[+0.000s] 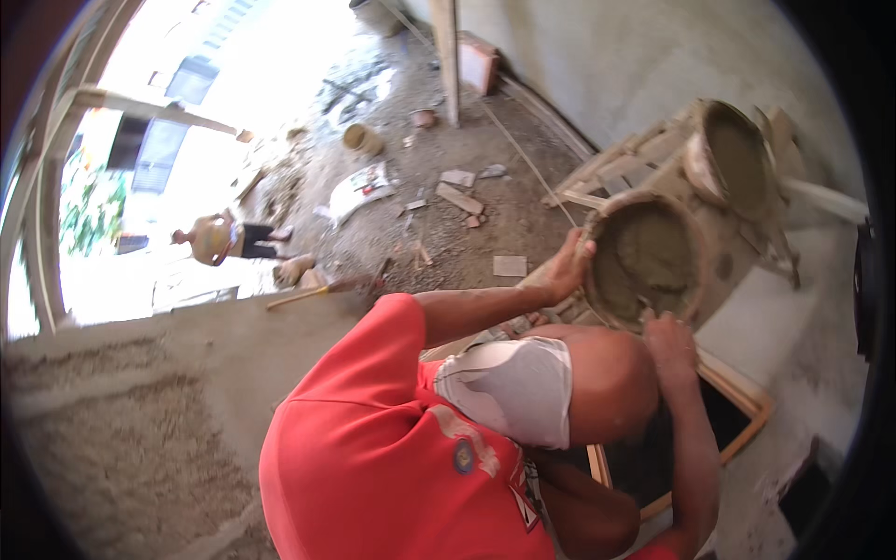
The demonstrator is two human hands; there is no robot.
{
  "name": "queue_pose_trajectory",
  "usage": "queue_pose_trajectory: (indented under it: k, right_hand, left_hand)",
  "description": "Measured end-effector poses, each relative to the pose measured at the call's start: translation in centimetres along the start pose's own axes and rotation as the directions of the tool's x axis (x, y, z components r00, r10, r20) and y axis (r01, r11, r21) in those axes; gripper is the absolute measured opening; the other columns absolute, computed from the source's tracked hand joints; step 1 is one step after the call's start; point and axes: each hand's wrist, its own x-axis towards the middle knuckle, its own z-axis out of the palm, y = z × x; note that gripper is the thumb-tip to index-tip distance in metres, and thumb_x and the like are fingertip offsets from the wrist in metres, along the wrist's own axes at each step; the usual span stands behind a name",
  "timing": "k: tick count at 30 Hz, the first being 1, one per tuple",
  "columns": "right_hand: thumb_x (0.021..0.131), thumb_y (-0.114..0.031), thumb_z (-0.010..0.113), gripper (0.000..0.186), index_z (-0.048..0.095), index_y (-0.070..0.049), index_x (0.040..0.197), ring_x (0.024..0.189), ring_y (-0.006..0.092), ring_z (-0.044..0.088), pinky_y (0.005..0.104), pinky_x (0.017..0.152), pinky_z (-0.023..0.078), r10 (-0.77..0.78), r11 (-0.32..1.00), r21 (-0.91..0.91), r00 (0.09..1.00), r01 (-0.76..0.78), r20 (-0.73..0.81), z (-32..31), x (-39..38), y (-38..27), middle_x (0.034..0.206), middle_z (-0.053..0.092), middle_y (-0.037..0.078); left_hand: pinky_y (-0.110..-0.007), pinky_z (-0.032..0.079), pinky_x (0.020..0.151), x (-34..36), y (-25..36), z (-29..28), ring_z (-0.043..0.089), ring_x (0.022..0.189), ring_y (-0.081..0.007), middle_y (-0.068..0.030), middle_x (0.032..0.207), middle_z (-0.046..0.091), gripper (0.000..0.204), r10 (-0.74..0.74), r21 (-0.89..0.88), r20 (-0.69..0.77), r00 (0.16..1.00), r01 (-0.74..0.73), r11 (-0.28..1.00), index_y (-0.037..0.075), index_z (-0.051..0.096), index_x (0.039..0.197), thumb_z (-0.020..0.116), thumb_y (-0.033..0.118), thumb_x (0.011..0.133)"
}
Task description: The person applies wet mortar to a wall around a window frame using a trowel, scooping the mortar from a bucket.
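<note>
My left hand (567, 271) grips the left rim of a round bucket (693, 245) holding wet grey mortar (644, 247), its fingers wrapped over the edge. At the bucket's near side, my right hand (670, 336) is closed on a small trowel (646, 303), whose blade is partly hidden in the mortar. A bent knee in pale shorts (504, 387) lies between my forearms, below the bucket. A second bucket of mortar (737, 163) stands beyond the first on wooden boards. A dark wood-framed panel (747, 420) lies under my right arm.
Another person (215, 240) is at the far left. A long-handled tool (308, 297) lies by a concrete ledge (121, 411). The dirt floor (420, 261) holds a sack (359, 196), a pail (364, 140) and rubble. A wooden post (448, 65) stands near the wall (597, 65).
</note>
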Motion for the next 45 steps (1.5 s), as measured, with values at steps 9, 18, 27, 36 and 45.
queue_pose_trajectory:
  k: [9, 18, 27, 36, 45]
  right_hand:
    - [0.088, -0.006, 0.064, 0.018, 0.067, -0.006, 0.106, 0.09, 0.0363, 0.072, 0.0451, 0.079, 0.058, 0.031, 0.991, -0.123, 0.991, -0.048, -0.133, 1.2, 1.5, -0.6, 0.099, 0.07, 0.018]
    - [0.091, -0.007, 0.058, 0.021, 0.066, 0.0, 0.109, 0.09, 0.0399, 0.071, 0.0471, 0.078, 0.057, 0.058, 0.998, -0.022, 0.994, -0.06, -0.087, -3.0, 0.0, 1.5, 0.094, 0.069, 0.024]
    - [0.093, -0.009, 0.059, 0.019, 0.066, -0.002, 0.109, 0.092, 0.0386, 0.07, 0.0484, 0.079, 0.056, 0.044, 0.999, 0.007, 0.977, -0.043, -0.207, -3.6, 0.0, 0.6, 0.098, 0.069, 0.022]
    - [0.089, -0.014, 0.067, 0.028, 0.065, -0.005, 0.115, 0.097, 0.0357, 0.064, 0.0475, 0.083, 0.052, -0.032, 0.999, 0.014, 0.959, 0.037, -0.283, -4.1, -1.7, 3.5, 0.099, 0.064, 0.017]
    - [0.088, -0.019, 0.066, 0.021, 0.066, -0.002, 0.101, 0.087, 0.0405, 0.068, 0.0509, 0.08, 0.054, 0.324, 0.946, 0.04, 0.939, -0.322, -0.115, -9.0, -7.8, 9.3, 0.088, 0.069, 0.02]
  left_hand:
    - [-0.041, 0.039, 0.104, 0.5, 0.0, -0.4, 0.051, 0.121, -0.0291, -0.0223, 0.126, 0.054, 0.063, 0.118, -0.016, 0.039, 0.992, -0.117, 0.993, 0.005, 0.035, 0.143, 0.038, 0.056, 0.106]
    - [-0.045, 0.041, 0.1, 0.7, -1.7, -1.1, 0.054, 0.113, -0.0342, -0.0248, 0.116, 0.056, 0.055, 0.194, 0.06, -0.009, 0.981, -0.193, 0.979, 0.004, 0.038, 0.133, 0.037, 0.054, 0.107]
    - [-0.046, 0.039, 0.103, -0.4, -1.4, -2.0, 0.052, 0.121, -0.0373, -0.0272, 0.125, 0.054, 0.05, 0.122, 0.038, 0.006, 0.993, -0.122, 0.992, 0.005, 0.037, 0.134, 0.041, 0.047, 0.107]
    - [-0.046, 0.034, 0.114, 0.1, -4.1, -4.3, 0.05, 0.123, -0.0304, -0.0195, 0.125, 0.056, 0.047, -0.016, 0.2, 0.116, 0.993, -0.008, 0.98, 0.003, 0.039, 0.146, 0.04, 0.033, 0.11]
    - [-0.04, 0.04, 0.102, 0.6, -0.3, -0.8, 0.051, 0.115, -0.0264, -0.0195, 0.123, 0.056, 0.055, 0.163, 0.079, 0.091, 0.983, -0.17, 0.982, 0.001, 0.037, 0.142, 0.042, 0.045, 0.109]
